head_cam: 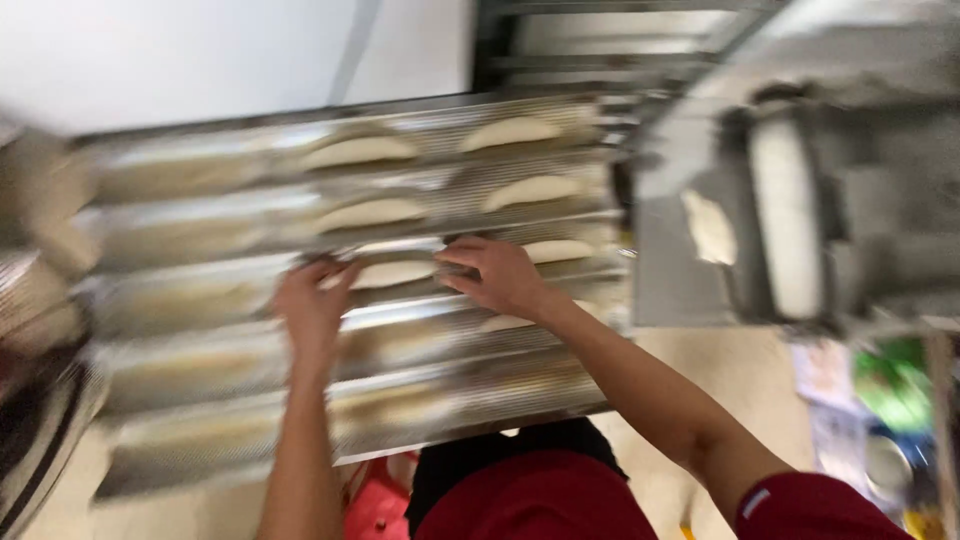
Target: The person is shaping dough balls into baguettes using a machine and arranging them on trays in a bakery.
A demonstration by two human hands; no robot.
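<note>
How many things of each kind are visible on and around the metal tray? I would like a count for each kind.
Pale dough pieces clearly seen on the grooved metal tray: 7, one between the left hand and right hand; blur may hide more
Dough piece on the machine at the right: 1
Trays: 1
Hands: 2
Total: 11
</note>
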